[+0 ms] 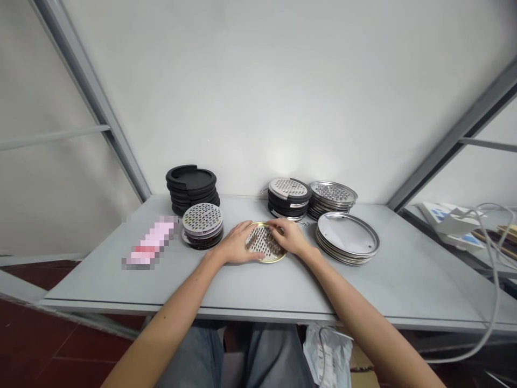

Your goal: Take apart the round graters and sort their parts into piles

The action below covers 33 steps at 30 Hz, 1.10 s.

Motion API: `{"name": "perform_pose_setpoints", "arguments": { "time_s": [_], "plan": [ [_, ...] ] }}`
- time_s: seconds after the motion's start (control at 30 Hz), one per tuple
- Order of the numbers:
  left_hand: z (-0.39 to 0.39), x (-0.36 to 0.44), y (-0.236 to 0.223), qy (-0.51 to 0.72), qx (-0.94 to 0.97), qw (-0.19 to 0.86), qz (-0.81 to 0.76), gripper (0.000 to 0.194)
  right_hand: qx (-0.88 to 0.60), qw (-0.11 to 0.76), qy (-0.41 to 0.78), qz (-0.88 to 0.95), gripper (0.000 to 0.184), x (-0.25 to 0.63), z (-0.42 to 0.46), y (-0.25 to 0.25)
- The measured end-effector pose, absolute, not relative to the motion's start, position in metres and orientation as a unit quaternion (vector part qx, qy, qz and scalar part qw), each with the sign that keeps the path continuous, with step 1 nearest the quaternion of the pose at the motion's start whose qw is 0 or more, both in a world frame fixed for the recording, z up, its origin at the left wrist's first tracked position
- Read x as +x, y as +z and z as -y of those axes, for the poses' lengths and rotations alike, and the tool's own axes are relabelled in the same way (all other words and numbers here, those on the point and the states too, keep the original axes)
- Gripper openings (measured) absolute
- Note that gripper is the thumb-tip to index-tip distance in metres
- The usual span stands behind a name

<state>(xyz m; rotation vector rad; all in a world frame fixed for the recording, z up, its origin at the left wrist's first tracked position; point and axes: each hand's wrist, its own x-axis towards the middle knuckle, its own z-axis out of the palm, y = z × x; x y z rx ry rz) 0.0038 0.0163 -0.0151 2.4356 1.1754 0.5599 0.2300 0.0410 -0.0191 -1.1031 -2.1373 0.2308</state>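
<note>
A round metal grater plate (pixel 258 242) with rows of raised holes and a yellowish rim lies on the table in front of me. My left hand (pixel 237 243) wraps its left edge, thumb along the near rim. From the right, my right hand (pixel 291 236) grips the rim, its fingers bent over the top surface. Brownish patches show on the plate, perhaps reflections of my fingers. Just left of it stands a stack of smaller perforated discs (pixel 202 218). To the right is a pile of round metal plates (pixel 348 233) with a smooth one on top.
Black ring-shaped holders (pixel 191 186) are stacked at the back left. Behind my hands stands a pile of black rings with grater discs (pixel 288 196), beside stacked rimmed graters (pixel 333 194). A blurred pink item (pixel 151 242) lies left. A white cable (pixel 495 280) hangs at right.
</note>
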Motion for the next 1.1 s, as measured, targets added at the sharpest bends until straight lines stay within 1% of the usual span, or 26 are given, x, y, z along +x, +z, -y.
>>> {"name": "perform_pose_setpoints", "arguments": {
  "time_s": [0.1, 0.27, 0.47, 0.6, 0.7, 0.77, 0.9, 1.1],
  "plan": [
    [-0.0159, 0.0045, -0.0136, 0.217, 0.858, 0.171, -0.432, 0.091, -0.433, 0.347, 0.082, 0.828, 0.023, 0.2332, -0.0432, -0.021],
    [-0.0148, 0.0048, -0.0081, 0.222, 0.876, 0.162, -0.396, 0.087, -0.424, 0.333, 0.084, 0.838, 0.02, 0.2312, -0.0421, -0.0233],
    [-0.0143, 0.0034, -0.0077, 0.188, 0.886, 0.175, -0.386, 0.096, -0.413, 0.346, 0.084, 0.838, 0.019, 0.2314, -0.0433, -0.0272],
    [-0.0153, 0.0027, -0.0091, 0.168, 0.895, 0.179, -0.372, 0.104, -0.415, 0.337, 0.091, 0.84, 0.019, 0.2315, -0.0439, -0.028],
    [-0.0161, 0.0027, -0.0102, 0.158, 0.896, 0.182, -0.372, 0.107, -0.412, 0.325, 0.101, 0.845, 0.02, 0.2313, -0.0438, -0.0278],
    [-0.0163, 0.0027, -0.0112, 0.158, 0.895, 0.183, -0.374, 0.103, -0.41, 0.323, 0.106, 0.846, 0.021, 0.2313, -0.0438, -0.0276],
    [-0.0166, 0.0015, -0.0132, 0.176, 0.89, 0.177, -0.382, 0.086, -0.413, 0.324, 0.113, 0.844, 0.022, 0.2317, -0.0433, -0.026],
    [-0.0187, -0.0008, -0.0144, 0.214, 0.885, 0.183, -0.371, 0.071, -0.427, 0.319, 0.108, 0.839, 0.02, 0.2327, -0.0416, -0.0219]
  ]
}}
